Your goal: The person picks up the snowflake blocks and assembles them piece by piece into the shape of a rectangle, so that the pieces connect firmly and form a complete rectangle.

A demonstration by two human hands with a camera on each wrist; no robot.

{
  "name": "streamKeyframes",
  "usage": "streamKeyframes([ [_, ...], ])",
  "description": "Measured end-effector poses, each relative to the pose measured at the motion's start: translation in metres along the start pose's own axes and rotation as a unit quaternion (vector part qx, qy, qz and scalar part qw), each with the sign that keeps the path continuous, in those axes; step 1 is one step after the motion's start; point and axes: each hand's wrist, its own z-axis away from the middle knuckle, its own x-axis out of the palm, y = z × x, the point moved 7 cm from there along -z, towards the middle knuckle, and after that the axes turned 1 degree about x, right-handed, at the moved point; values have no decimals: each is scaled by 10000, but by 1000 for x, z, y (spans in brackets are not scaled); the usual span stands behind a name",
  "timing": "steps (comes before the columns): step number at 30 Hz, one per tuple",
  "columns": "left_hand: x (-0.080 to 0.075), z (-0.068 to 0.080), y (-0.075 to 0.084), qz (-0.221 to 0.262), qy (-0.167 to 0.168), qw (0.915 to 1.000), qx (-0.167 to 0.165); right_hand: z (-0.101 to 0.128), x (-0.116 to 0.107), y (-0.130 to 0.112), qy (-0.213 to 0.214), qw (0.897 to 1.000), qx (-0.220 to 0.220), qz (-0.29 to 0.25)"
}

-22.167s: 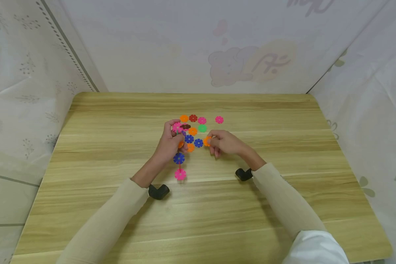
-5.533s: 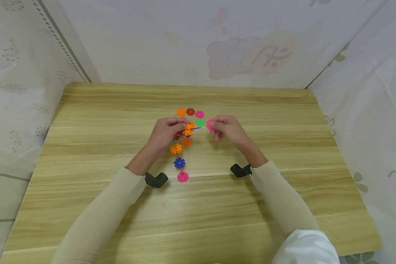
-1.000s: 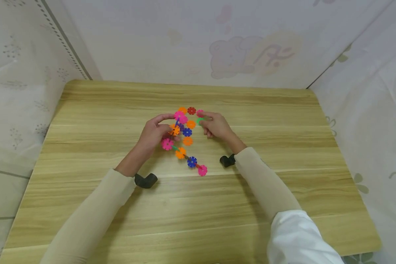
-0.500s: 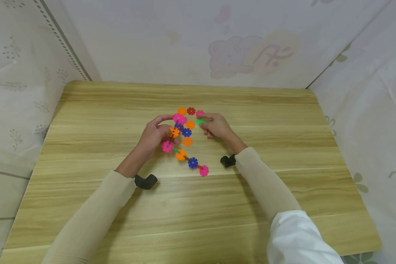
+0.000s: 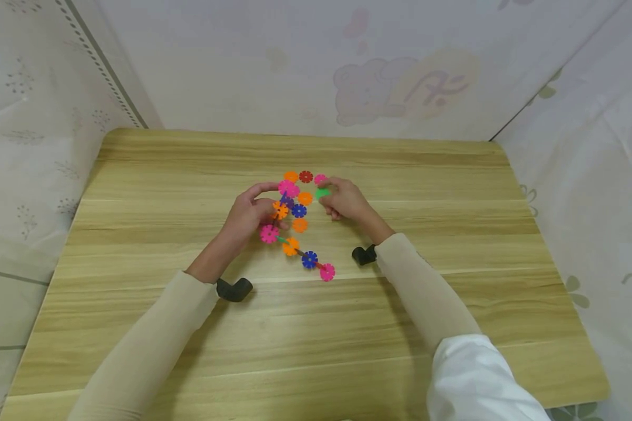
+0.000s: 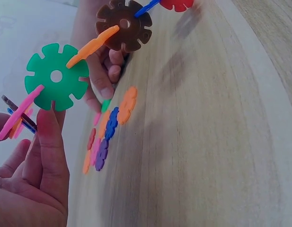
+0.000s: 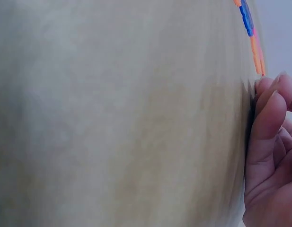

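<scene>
Pinching the flower-disc chain (image 5: 288, 242) mid-frame, the left hand (image 5: 248, 215) likely keeps it off the loose discs (image 5: 300, 225); just rightward, the right hand (image 5: 349, 200) pinches a green disc (image 5: 323, 192) between fingertips.

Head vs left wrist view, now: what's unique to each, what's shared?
Only head: white sleeve, black wrist pieces, pink disc at the near end of the disc chain. Only left wrist: flat faces of the chain's green disc and brown disc, edge-on in head. Both: left hand holding the chain, right hand at another green disc, more discs on the wooden table.
</scene>
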Motion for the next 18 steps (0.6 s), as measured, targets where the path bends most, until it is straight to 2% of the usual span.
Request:
streamKeyframes([
  [8,-1,1,-1,-20,-60,10000,5,1,-4,3,-1,9990,322,-320],
  [18,4,2,-1,-170,-316,9993,-103,6,-6,4,77,9982,38,-591],
])
